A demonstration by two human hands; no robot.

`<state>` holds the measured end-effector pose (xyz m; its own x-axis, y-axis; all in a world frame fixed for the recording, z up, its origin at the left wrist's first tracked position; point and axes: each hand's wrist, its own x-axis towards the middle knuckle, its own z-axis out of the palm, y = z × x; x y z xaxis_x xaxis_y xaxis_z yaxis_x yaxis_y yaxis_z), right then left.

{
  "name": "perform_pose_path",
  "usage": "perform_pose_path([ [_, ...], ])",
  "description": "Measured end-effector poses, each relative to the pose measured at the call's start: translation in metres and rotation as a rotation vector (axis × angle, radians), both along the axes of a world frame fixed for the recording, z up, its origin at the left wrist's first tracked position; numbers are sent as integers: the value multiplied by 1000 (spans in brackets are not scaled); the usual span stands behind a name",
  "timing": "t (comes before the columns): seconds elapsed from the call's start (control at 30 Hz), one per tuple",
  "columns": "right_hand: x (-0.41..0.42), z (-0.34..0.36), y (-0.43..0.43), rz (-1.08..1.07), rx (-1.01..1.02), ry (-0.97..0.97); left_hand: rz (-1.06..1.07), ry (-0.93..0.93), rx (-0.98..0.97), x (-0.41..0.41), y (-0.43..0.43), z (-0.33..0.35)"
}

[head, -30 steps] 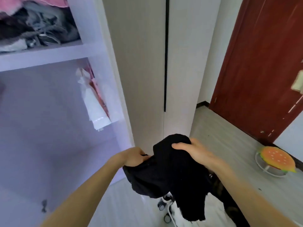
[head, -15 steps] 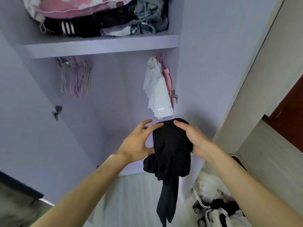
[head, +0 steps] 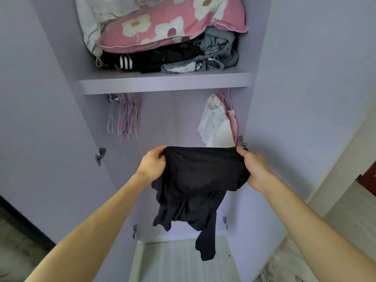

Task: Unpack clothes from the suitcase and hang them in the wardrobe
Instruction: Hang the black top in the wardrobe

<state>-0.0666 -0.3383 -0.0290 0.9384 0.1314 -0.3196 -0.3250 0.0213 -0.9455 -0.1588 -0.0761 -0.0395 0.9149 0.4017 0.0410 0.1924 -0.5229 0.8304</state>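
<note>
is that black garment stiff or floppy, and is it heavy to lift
Probably floppy: the black garment sags and bunches below the edge held between the left hand and right hand. Likely light: two pinches hold it up. Its dangling tail may swing.

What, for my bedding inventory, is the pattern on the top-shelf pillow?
The pillow is pink with white flowers, clearest in head view.

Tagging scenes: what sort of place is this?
Likely a home bedroom, in front of an open lilac wardrobe: bare hangers and a white garment hang under its shelf, which holds a pink floral pillow and piled clothes.
</note>
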Motion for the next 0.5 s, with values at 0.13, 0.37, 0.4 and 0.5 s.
perform_pose_path([
  [0.13,14,25,17,51,211,124,120,10,138,7,9,14],
  [0.37,38,58,31,98,-189,-315,431,-65,-412,21,24,53],
  [0.4,44,58,30,75,-259,-366,446,-51,-522,20,26,57],
  [0.5,64,62,25,18,-193,-245,386,7,-509,12,31,68],
])
